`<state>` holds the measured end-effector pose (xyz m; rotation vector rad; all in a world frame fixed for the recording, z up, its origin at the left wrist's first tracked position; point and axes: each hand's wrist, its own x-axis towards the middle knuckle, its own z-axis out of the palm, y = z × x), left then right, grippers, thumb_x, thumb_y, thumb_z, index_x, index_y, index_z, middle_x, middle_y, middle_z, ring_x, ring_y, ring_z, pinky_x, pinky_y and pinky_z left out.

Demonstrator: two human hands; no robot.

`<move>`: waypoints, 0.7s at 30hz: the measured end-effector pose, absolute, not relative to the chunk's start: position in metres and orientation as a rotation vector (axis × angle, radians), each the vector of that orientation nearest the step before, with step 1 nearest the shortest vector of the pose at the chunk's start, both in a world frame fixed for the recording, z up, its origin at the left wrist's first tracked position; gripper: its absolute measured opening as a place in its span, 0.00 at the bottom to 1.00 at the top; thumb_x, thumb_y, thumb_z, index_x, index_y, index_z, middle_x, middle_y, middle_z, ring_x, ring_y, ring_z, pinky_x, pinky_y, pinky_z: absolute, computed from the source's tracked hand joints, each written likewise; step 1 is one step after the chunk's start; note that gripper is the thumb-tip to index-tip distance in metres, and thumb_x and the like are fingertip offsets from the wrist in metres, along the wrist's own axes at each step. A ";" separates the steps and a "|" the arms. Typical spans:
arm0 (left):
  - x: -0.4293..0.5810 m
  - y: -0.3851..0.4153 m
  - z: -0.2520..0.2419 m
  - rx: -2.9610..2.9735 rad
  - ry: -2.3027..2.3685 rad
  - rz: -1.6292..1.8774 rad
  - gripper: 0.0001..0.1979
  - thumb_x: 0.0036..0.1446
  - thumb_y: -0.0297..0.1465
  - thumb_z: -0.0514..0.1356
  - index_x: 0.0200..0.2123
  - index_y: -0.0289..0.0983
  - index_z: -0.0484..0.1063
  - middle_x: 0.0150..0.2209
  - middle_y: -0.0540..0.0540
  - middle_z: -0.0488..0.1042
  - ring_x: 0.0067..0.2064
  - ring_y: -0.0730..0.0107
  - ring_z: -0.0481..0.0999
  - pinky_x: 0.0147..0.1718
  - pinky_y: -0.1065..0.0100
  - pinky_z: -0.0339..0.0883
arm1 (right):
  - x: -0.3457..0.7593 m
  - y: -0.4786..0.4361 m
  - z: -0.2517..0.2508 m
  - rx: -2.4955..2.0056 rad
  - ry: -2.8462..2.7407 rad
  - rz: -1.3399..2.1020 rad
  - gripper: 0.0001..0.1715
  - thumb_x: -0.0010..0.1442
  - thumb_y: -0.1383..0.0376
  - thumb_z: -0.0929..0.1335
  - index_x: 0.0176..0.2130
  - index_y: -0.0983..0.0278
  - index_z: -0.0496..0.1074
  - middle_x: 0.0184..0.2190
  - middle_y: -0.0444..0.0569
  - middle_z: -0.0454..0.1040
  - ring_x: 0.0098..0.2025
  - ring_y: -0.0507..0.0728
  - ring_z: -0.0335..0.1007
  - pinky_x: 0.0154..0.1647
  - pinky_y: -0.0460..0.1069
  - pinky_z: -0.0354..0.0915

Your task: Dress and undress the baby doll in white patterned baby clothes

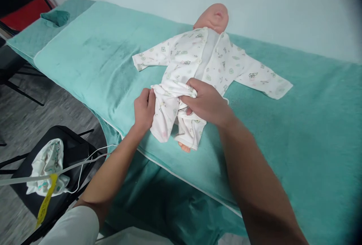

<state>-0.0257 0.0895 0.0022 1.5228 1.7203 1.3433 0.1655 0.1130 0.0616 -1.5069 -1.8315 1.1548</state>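
Note:
A baby doll (pixel 210 16) lies on its back on a green padded bed, its head toward the wall. It wears a white printed top (pixel 183 52), parted down the front over a pale layer, with both sleeves spread out. Matching printed pants (pixel 164 118) cover its legs, and the toes of one foot show below one cuff. My left hand (pixel 144 109) is closed on the pants at the side of the doll's hip. With fingers and thumb, my right hand (pixel 205 101) pinches bunched pants fabric near the waist and crotch.
The green bed (pixel 113 48) runs along a pale wall, with a face hole (pixel 56 17) at its far left end. Beside it, a black chair (pixel 76 147) carries a crumpled printed white cloth item (pixel 49 165). A white cable with a yellow tag (pixel 46 203) crosses there.

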 end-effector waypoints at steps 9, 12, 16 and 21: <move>-0.026 0.090 -0.006 1.492 1.847 1.369 0.20 0.67 0.37 0.55 0.24 0.40 0.54 0.21 0.55 0.58 0.26 0.73 0.56 0.30 0.67 0.47 | 0.164 0.114 0.059 -1.459 -1.809 1.199 0.10 0.59 0.57 0.69 0.39 0.59 0.67 0.38 0.46 0.75 0.35 0.57 0.74 0.31 0.50 0.67; -0.026 0.089 -0.008 1.480 1.859 1.371 0.19 0.65 0.37 0.55 0.23 0.39 0.54 0.21 0.55 0.57 0.27 0.74 0.55 0.29 0.67 0.47 | 0.169 0.112 0.064 -1.348 -2.023 1.190 0.23 0.54 0.51 0.75 0.44 0.59 0.70 0.42 0.47 0.77 0.42 0.60 0.73 0.39 0.52 0.69; -0.026 0.091 -0.010 1.497 1.879 1.381 0.19 0.63 0.36 0.55 0.22 0.39 0.53 0.20 0.56 0.56 0.26 0.75 0.54 0.29 0.67 0.47 | 0.166 0.108 0.069 -1.321 -2.235 1.115 0.20 0.52 0.53 0.77 0.40 0.60 0.72 0.38 0.46 0.78 0.40 0.61 0.73 0.39 0.52 0.66; -0.028 0.092 -0.012 1.483 1.841 1.410 0.18 0.62 0.35 0.55 0.21 0.39 0.53 0.20 0.55 0.54 0.26 0.75 0.54 0.29 0.68 0.48 | 0.162 0.106 0.067 -1.303 -2.265 1.025 0.10 0.55 0.59 0.74 0.34 0.61 0.74 0.34 0.45 0.80 0.38 0.61 0.75 0.38 0.52 0.63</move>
